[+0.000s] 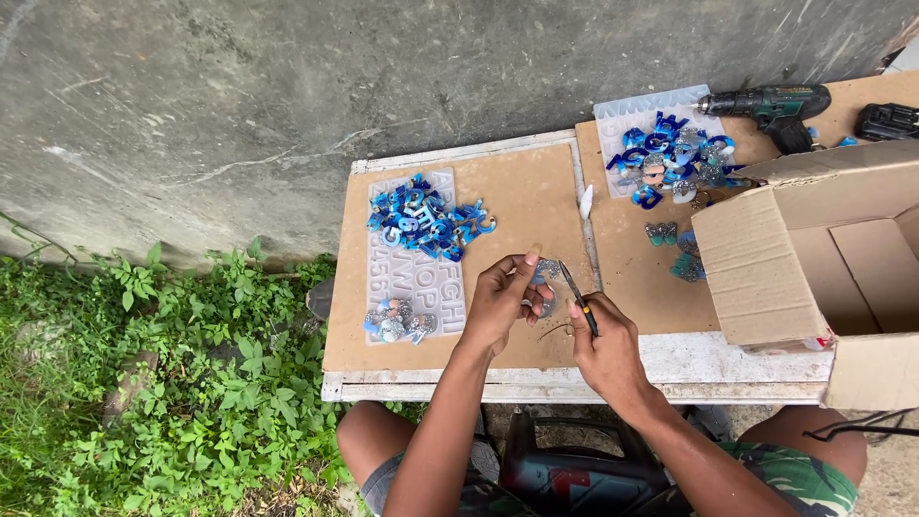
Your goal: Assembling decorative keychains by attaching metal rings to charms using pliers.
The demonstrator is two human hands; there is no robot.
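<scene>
Left hand (500,299) pinches a small glittery piece (546,271); right hand (605,347) grips a thin tool (578,298) touching it above the desk (536,206).

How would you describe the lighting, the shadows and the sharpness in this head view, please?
Head view: soft, even daylight, without glare or hard shadows; the blue resin letter pieces and the brown cardboard box look sharp; the small glittery piece in the left hand and the thin dark tool in the right hand are too small to read; the edges bend slightly.
</scene>
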